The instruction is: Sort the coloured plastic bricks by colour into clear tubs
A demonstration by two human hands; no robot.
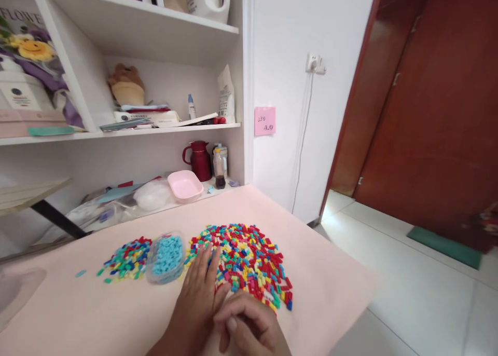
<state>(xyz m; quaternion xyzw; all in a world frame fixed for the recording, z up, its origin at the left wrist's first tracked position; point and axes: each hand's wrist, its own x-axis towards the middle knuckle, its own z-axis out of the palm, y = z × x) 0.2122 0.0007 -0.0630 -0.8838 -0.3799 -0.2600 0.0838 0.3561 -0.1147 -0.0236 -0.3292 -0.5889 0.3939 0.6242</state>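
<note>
the left hand [196, 295] lies over the near left edge of a big pile of bright bricks [252, 257], with its fingers stretched out long and just a little bit apart. i cannot tell if there is a brick under them. the right hand [251, 319] is just beside it, near the bottom of the big pile. its fingers are bent in and its thumb is close to them, so it is mostly closed, but i cannot tell if it has hold of anything. the big pile has red, yellow, green, white and blue bricks all mixed up on the pink table cover [322, 288]. to the left of the big pile is a clear box [165, 279] with lots of light blue bricks [167, 255] in it. past the box, on its left side, is a small pile [130, 257] of mixed bricks, and one blue piece [80, 273] lies apart from that. i think a good part is done for the light blue ones, as the box looks quite full. but much looks left, because the big pile is wide and some light blue bricks seem to be in it.
</note>
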